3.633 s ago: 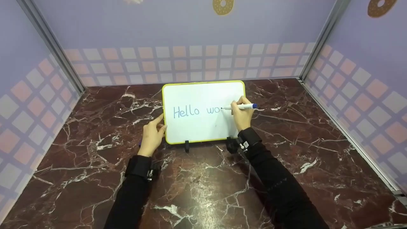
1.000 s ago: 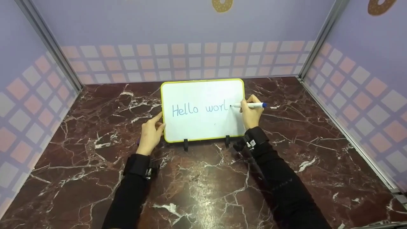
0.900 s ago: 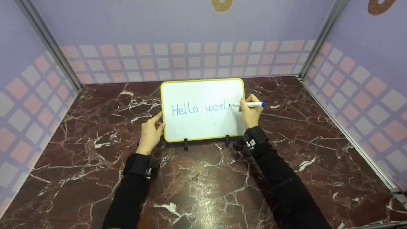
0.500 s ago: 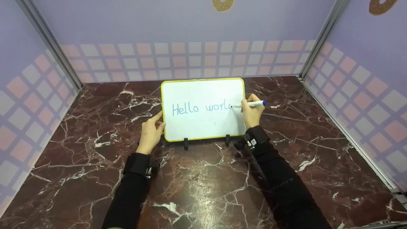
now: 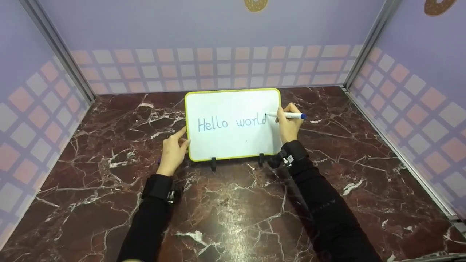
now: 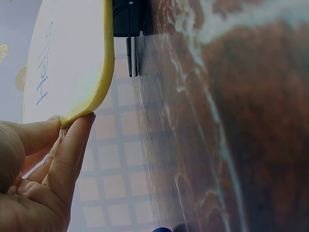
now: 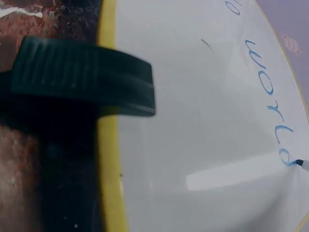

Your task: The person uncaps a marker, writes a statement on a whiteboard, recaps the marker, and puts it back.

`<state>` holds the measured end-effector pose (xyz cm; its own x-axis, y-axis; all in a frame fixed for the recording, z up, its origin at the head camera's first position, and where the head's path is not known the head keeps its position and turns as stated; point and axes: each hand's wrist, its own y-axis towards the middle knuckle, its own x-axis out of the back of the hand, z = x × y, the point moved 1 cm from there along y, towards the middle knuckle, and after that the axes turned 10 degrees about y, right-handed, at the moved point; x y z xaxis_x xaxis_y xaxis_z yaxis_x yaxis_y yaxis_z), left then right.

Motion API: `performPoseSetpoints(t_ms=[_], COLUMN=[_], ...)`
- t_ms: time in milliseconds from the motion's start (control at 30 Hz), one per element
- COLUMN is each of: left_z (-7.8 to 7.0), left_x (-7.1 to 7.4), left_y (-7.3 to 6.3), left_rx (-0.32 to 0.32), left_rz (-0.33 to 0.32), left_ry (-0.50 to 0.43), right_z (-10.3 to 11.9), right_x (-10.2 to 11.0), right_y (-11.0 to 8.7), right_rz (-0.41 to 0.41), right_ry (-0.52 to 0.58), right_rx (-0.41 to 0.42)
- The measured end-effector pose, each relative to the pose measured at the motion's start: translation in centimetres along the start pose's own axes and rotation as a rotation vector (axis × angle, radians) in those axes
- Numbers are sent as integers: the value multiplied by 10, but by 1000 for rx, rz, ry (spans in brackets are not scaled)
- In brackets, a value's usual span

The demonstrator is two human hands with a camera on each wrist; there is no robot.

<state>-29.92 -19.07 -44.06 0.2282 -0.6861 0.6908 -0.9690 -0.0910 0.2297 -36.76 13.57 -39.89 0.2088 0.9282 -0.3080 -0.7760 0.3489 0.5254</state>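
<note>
Your right hand (image 5: 290,126) has shifted the marker (image 5: 294,115) slightly up the whiteboard (image 5: 225,145) since half a second ago. You pinch it, likely light, stiff and smooth, best held toward its writing end. Your left hand (image 5: 173,151) pinches the whiteboard's edge; that's probably light and rigid, standing in black supports (image 5: 213,164) on the table (image 5: 225,203).

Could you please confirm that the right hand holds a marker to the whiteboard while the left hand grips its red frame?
Not quite: the frame is yellow, not red, as the left wrist view shows. The left hand grips it, and the right hand holds the marker to the whiteboard.
</note>
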Motion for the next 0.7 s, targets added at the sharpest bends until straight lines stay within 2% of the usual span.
performPoseSetpoints(t_ms=[267, 467, 700], left_z=[0, 0, 1], left_x=[1, -1, -2], left_y=[2, 3, 2], left_rx=[-2, 1, 6], left_rz=[-7, -14, -8], left_ry=[2, 23, 20], right_z=[4, 6, 2], right_x=[5, 8, 14], right_y=[-8, -7, 2], right_rz=[28, -12, -44], right_ry=[-84, -83, 21], right_rx=[-18, -13, 30])
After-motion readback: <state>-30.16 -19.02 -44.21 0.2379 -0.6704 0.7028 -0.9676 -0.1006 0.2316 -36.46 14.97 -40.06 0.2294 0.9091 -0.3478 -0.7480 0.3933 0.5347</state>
